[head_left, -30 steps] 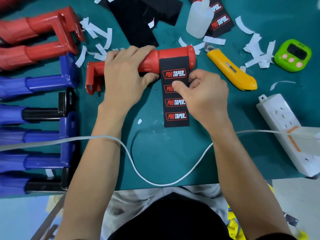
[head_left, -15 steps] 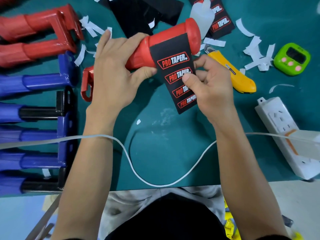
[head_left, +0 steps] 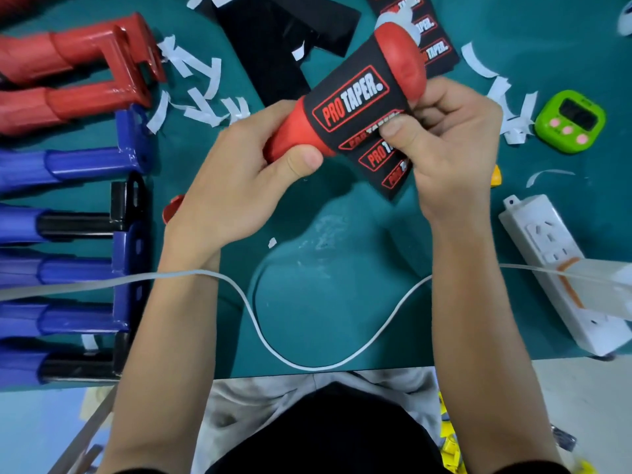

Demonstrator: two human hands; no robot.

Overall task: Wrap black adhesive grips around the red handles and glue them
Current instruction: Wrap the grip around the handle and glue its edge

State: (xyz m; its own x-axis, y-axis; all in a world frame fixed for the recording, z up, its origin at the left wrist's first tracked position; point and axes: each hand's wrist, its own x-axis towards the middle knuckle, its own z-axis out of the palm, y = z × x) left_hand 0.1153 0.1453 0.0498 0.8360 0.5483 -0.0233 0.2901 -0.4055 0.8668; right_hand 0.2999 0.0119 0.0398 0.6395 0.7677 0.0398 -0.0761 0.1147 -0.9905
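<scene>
Ok, L hand [head_left: 232, 186] curled round red handle [head_left: 290, 131] shaft, long axis running up-right out of it past R hand [head_left: 455, 142], which pinches black grip [head_left: 349, 107] at wrap line, loose tail below R thumb.

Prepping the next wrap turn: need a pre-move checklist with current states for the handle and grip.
1. Handle secured: left hand grips the red handle. Ok.
2. Grip end controlled: right hand pinches the black grip. Ok.
3. Wrapped part flat: top logo panel looks smooth. Ok.
4. Wrap finished: loose tail hangs below the handle. Not ok.
5. Bond underneath: hidden. Cannot tell.
6. Glue bottle ready: mostly hidden behind the handle. Cannot tell.
</scene>
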